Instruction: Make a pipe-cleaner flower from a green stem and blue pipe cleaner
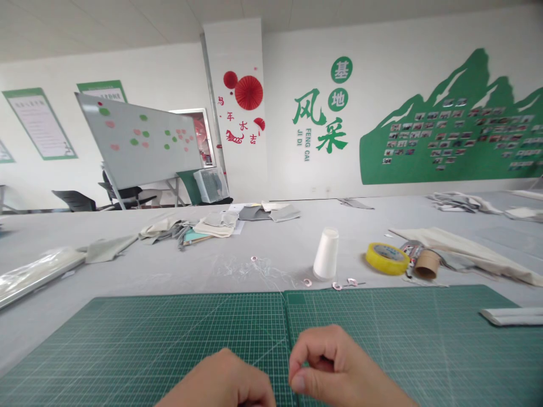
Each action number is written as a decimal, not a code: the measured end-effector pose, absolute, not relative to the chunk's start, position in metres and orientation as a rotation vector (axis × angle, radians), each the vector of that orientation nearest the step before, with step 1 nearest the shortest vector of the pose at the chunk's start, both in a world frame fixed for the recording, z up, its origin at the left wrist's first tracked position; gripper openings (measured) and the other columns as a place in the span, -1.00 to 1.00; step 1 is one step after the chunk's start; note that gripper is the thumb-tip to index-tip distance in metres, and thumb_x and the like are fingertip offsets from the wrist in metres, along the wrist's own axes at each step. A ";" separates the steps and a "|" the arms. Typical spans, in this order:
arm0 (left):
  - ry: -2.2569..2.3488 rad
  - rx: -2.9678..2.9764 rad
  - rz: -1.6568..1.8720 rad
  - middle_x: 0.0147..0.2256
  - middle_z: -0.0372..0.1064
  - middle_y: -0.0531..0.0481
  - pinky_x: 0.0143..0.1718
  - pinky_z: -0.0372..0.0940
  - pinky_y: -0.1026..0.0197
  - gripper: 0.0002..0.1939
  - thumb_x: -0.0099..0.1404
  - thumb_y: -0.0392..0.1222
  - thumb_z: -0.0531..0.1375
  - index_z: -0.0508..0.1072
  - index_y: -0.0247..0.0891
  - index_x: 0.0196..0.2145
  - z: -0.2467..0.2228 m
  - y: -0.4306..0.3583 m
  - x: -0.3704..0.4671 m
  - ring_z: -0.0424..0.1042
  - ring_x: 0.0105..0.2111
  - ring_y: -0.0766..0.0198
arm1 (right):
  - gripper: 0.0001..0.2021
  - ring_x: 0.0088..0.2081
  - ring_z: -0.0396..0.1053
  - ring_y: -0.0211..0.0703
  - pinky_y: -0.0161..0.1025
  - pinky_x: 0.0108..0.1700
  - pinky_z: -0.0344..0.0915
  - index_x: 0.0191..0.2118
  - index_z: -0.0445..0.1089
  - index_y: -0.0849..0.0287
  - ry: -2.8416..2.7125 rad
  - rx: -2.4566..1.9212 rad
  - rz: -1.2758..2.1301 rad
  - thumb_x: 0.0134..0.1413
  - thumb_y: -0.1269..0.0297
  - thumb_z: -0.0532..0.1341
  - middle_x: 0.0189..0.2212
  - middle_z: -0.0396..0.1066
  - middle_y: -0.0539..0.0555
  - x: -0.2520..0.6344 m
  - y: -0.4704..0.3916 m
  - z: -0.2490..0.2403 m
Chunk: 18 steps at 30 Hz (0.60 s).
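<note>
My right hand (335, 364) hovers low over the green cutting mat (424, 339), fingers curled and thumb pressed to forefinger; nothing shows in the pinch. My left hand (224, 381) sits just beside it at the bottom edge. Only its back is in view, and its fingers are cut off by the frame. Both hands are near the seam where a second green mat (148, 333) joins the first. Beyond the mats an upturned white paper cup (326, 254) stands on the grey table, with small metal rings (337, 285) lying close to it.
A yellow tape roll (387, 258) and a brown cardboard core (426, 264) lie right of the cup, next to cream fabric (466, 249). A white strip (513, 315) rests on the right mat. Fabric pieces (216, 225) are piled farther back. A whiteboard (139, 138) leans behind the table.
</note>
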<state>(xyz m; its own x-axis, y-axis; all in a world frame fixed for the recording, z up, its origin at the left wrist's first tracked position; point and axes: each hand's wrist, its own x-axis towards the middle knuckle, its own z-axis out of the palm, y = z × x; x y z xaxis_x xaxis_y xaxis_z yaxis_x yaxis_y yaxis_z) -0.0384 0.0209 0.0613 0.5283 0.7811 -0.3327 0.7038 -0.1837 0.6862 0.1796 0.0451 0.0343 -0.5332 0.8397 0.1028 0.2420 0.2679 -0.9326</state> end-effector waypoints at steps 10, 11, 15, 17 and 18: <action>1.442 2.117 0.167 -0.58 0.20 0.14 -0.45 0.01 0.28 -0.80 0.18 -0.29 0.04 0.35 -0.22 -0.56 0.070 0.021 -0.031 0.22 -0.51 0.31 | -0.83 -0.54 0.35 -0.23 -0.31 -0.50 0.13 -0.40 0.51 0.16 -2.286 -0.826 0.511 0.19 0.36 0.19 -0.56 0.44 0.00 0.177 0.034 0.036; 1.472 2.108 0.205 -0.58 0.22 0.13 -0.45 0.01 0.28 -0.79 0.21 -0.26 0.04 0.37 -0.21 -0.55 0.071 0.021 -0.031 0.23 -0.50 0.30 | -0.79 -0.56 0.35 -0.21 -0.29 -0.53 0.12 -0.39 0.51 0.16 -2.310 -0.824 0.435 0.22 0.34 0.17 -0.57 0.44 0.02 0.176 0.033 0.035; 1.537 2.033 0.367 -0.59 0.19 0.13 -0.49 0.02 0.30 -0.75 0.28 -0.19 0.02 0.30 -0.21 -0.55 0.074 0.022 -0.031 0.22 -0.52 0.29 | -0.77 -0.60 0.35 -0.20 -0.27 -0.57 0.10 -0.36 0.51 0.16 -2.317 -0.791 0.284 0.25 0.38 0.12 -0.60 0.46 0.04 0.174 0.032 0.031; 1.542 1.998 0.422 -0.60 0.16 0.13 -0.50 0.03 0.30 -0.73 0.30 -0.15 0.00 0.27 -0.20 -0.54 0.074 0.023 -0.031 0.21 -0.53 0.29 | -0.78 -0.58 0.37 -0.20 -0.27 -0.56 0.14 -0.35 0.50 0.16 -2.303 -0.778 0.284 0.23 0.41 0.11 -0.58 0.48 0.05 0.173 0.033 0.029; 1.536 1.973 0.438 -0.60 0.15 0.14 -0.50 0.03 0.30 -0.73 0.30 -0.14 -0.01 0.26 -0.20 -0.54 0.074 0.023 -0.031 0.20 -0.54 0.29 | -0.79 -0.58 0.37 -0.20 -0.28 -0.55 0.15 -0.35 0.49 0.17 -2.298 -0.775 0.289 0.23 0.42 0.11 -0.57 0.48 0.05 0.173 0.033 0.028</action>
